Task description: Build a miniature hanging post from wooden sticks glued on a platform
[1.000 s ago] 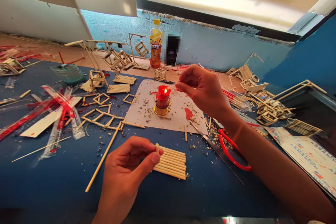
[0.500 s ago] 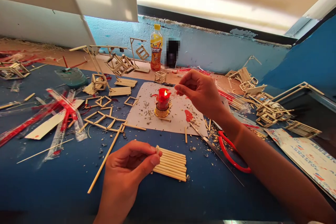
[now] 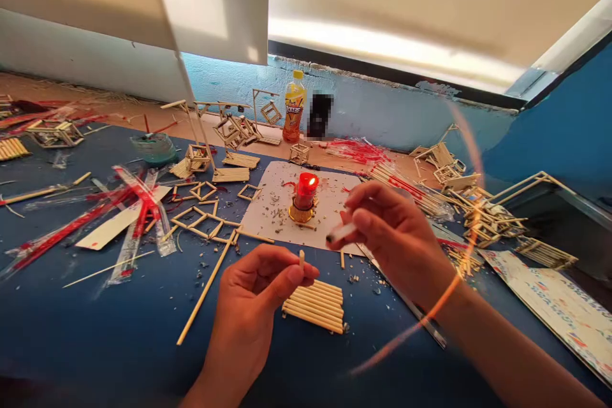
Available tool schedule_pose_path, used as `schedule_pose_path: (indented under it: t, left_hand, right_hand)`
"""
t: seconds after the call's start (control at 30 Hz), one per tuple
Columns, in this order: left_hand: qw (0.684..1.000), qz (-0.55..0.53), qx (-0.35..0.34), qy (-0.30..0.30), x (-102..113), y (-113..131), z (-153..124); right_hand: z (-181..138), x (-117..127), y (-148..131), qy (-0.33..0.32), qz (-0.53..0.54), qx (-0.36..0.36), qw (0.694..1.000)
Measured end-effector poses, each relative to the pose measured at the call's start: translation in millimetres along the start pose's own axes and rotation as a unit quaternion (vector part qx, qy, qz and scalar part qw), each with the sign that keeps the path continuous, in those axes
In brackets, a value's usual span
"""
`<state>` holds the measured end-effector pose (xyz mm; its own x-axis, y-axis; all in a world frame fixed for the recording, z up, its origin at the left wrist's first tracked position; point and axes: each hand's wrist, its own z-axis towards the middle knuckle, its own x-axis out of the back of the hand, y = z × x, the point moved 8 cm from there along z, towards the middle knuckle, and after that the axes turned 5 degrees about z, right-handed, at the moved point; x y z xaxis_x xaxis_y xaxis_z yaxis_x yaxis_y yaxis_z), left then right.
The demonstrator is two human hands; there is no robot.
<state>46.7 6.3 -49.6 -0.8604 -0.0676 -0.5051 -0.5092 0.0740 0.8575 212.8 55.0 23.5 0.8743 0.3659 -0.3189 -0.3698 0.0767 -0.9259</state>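
My left hand (image 3: pixel 261 296) pinches a short wooden stick piece (image 3: pixel 301 259) upright between thumb and fingers. It hovers over the left edge of a flat raft of wooden sticks (image 3: pixel 315 307). My right hand (image 3: pixel 399 236), fingers curled, holds a short whitish stick (image 3: pixel 343 231) with a dark tip pointing left. That tip is apart from the wooden piece. Behind the hands a lit red candle (image 3: pixel 306 188) stands in a gold base (image 3: pixel 301 213) on a scrap-strewn paper sheet (image 3: pixel 268 204). A long metal blade (image 3: pixel 421 315) lies partly hidden under my right hand.
Joined stick frames (image 3: pixel 201 220) and a long stick (image 3: pixel 205 290) lie left of the raft. Red-and-clear plastic wrappers (image 3: pixel 138 210) are farther left. A drink bottle (image 3: pixel 294 108) stands at the back. Stick models (image 3: pixel 482 217) and a printed card (image 3: pixel 540 306) occupy the right.
My right hand has come back from beside the candle flame, down and toward my left hand, bringing the whitish stick into view. The camera view has shifted slightly; my left hand still pinches the wooden piece.
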Motion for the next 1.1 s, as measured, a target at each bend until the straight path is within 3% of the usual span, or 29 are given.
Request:
schedule_pose_path:
  t: [0.2,0.6,1.1]
  left_hand:
    - [0.999,-0.012,-0.008,-0.038,-14.1,1.6,-1.8]
    - [0.998,-0.005,0.001,-0.065,-14.7,-6.2,3.1]
    - [0.998,0.017,0.003,-0.066,-14.9,-9.0,3.9]
  right_hand:
    - [-17.0,-19.8,23.3,-0.047,0.154,-0.062,0.985]
    - [-15.2,-9.7,41.4,-0.027,0.159,-0.089,0.983]
    - [-18.3,-8.5,43.8,-0.029,0.165,-0.102,0.981]
